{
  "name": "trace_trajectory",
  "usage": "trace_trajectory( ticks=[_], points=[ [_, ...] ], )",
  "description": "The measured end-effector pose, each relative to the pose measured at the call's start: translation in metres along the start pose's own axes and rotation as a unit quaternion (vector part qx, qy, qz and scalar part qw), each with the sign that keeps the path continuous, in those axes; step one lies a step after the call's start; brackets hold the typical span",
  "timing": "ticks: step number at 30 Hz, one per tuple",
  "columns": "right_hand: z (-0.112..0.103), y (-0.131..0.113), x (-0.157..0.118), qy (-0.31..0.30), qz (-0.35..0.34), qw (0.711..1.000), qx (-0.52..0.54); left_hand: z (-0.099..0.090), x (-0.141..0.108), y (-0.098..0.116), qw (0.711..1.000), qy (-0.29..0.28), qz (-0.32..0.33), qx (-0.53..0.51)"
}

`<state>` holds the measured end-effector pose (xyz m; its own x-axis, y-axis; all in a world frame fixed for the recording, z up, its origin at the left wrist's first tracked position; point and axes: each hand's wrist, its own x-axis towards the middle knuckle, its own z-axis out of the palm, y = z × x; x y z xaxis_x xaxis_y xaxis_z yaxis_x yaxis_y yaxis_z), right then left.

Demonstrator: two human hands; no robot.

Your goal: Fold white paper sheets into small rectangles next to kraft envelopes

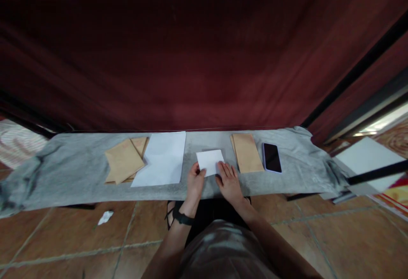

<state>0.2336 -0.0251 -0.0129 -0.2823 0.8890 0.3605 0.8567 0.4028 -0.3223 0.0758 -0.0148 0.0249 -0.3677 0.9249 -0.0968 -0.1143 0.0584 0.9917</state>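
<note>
A small white folded paper (209,161) lies over the grey cloth in front of me. My left hand (195,181) pinches its lower left corner between thumb and fingers. On the paper's right edge rests my right hand (228,182), palm down with the fingers somewhat spread. Larger white sheets (164,158) lie to the left, beside several brown envelopes (125,160) that overlap at angles. To the right of my right hand is a small stack of brown envelopes (247,153).
A phone (272,158) lies right of the envelope stack. The narrow surface is covered with grey cloth (73,168) and backs onto a dark red panel (191,79). A white board (369,164) stands at the far right. A paper scrap (105,217) is on the tiled floor.
</note>
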Motion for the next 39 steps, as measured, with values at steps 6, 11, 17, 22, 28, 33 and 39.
trace_trajectory(
  ticks=[6,11,17,22,28,33,39],
  points=[
    [-0.018,-0.010,0.027,0.026,0.100,0.969,0.222,0.013,-0.021,0.021,0.998,-0.061,0.012,-0.024],
    [-0.019,-0.014,0.030,0.012,0.267,0.757,0.596,0.005,-0.019,-0.004,0.997,0.024,-0.077,0.004],
    [-0.016,-0.020,0.012,-0.035,0.309,0.664,0.681,0.001,-0.008,-0.026,0.998,-0.017,-0.061,0.003],
    [-0.012,-0.007,-0.002,-0.134,0.266,0.771,0.563,-0.016,0.014,-0.028,0.990,-0.032,0.021,0.135],
    [-0.010,0.011,-0.008,-0.049,0.107,0.948,0.295,-0.025,0.023,-0.032,0.953,-0.018,0.107,0.282],
    [-0.007,0.019,-0.015,-0.053,-0.073,0.996,0.002,-0.024,0.012,-0.029,0.903,0.008,0.141,0.406],
    [-0.005,0.015,-0.019,-0.049,-0.068,0.996,-0.030,-0.012,-0.010,-0.027,0.815,-0.061,0.271,0.509]
  ],
)
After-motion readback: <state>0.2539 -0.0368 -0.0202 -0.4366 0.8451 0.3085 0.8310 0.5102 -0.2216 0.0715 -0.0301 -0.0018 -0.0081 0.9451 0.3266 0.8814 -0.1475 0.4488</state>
